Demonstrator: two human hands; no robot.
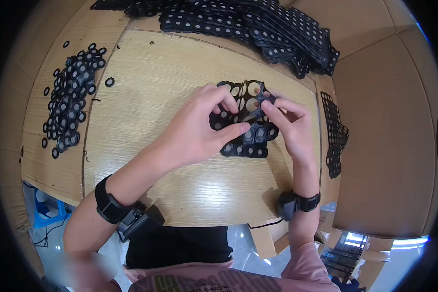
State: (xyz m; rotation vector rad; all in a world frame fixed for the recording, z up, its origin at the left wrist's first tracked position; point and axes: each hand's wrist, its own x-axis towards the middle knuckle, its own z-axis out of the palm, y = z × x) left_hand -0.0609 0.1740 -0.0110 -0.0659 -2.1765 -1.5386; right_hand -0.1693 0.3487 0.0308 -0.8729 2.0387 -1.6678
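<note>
Over the middle of the table, a small black sheet of round pieces with pale centres [250, 150] is between my two hands. At its upper part, a thin black web with open round holes [261, 88] stands partly lifted, and the light table shows through the holes. My left hand [207, 119] holds the sheet from the left, its thumb on the face and its fingers curled at the upper left. On the right, my right hand [292, 121] pinches the web's edge between thumb and forefinger. Some right fingertips are hidden behind the web.
Loose black rings with grey centres [70, 100] lie heaped at the left, with a few strays. A thick stack of black dotted sheets [248, 27] fills the far side. An emptied black web [333, 131] lies by the right cardboard wall [384, 131].
</note>
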